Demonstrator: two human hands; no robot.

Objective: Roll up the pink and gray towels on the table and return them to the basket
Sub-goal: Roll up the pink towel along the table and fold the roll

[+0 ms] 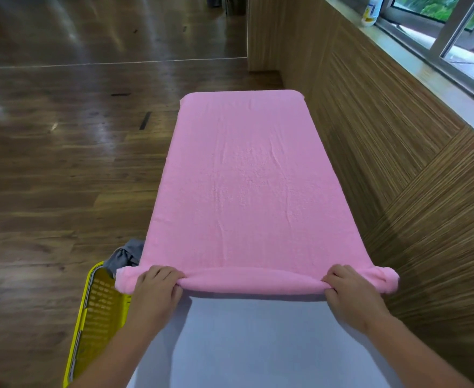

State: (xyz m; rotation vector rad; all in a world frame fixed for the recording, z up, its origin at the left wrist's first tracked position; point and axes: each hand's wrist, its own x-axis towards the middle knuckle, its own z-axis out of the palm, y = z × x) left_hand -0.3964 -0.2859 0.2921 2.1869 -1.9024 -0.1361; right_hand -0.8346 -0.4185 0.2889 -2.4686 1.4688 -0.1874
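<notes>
Fingers of the left hand [156,284] and right hand [347,287] curl round the rolled edge of the pink towel [247,177] (flat on the surface [252,345] beyond them).

No legible text, brand, number or sign anywhere in view. Label on white bottle [371,9] on window sill [426,67]: yellow and blue print, too blurred to read.

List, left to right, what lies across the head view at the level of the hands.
Going rightward: yellow basket → left hand gripping the roll → middle of the pink towel at its rolled edge → right hand gripping the roll → wood-panelled wall.
</notes>
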